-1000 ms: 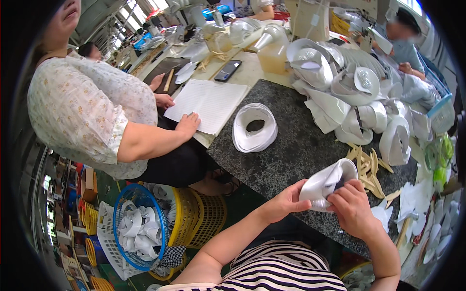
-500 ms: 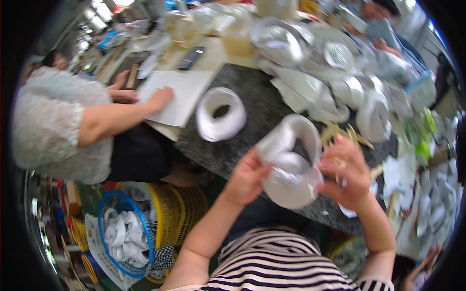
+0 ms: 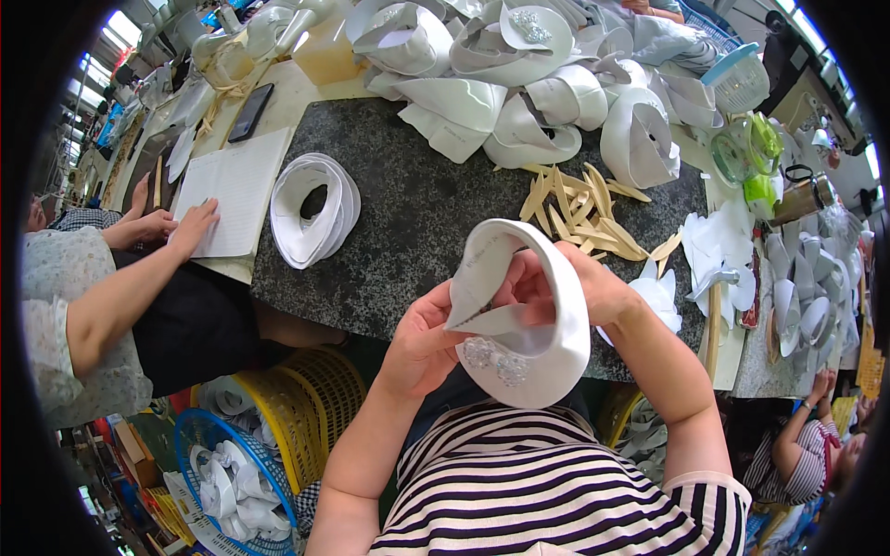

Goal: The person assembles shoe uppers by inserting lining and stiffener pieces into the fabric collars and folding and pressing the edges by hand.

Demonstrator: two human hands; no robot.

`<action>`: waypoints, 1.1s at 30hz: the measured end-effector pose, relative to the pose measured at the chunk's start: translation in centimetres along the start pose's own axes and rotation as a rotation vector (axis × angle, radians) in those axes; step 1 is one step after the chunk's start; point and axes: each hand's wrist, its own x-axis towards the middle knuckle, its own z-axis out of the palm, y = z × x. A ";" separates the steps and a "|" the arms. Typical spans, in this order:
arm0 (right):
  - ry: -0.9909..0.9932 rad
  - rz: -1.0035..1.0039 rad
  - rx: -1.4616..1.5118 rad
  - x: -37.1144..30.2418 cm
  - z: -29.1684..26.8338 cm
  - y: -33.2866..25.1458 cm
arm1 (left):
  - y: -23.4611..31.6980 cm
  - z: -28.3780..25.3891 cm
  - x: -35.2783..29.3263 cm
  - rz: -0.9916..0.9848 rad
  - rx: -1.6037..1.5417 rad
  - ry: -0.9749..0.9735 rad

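Both hands hold one white shirt collar in front of the chest, just short of the dark worktop. Left hand clenches its lower edge beside two sparkly studs; right hand grasps the inner band.

The person is wearing a short-sleeved top with black and white horizontal stripes, the stripes running narrow and even across the chest and curving over the shoulders. The sleeve on the right arm is ending above the elbow in a plain pale band at the hem. Both forearms are showing bare from the sleeves down to the wrists. The left hand and right hand are bare too, wearing no gloves, and no rings or watch are showing at this angle.
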 end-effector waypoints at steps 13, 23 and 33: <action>0.206 0.375 0.274 -1.0 -1.6 3.1 | -1.0 0.1 -0.5 0.295 0.408 0.140; 0.779 -0.201 -0.354 -2.0 0.0 3.1 | -1.0 0.1 -0.1 0.299 0.240 0.231; 0.486 -0.533 -1.338 -1.9 4.8 2.6 | -2.7 0.4 0.1 0.407 0.438 0.367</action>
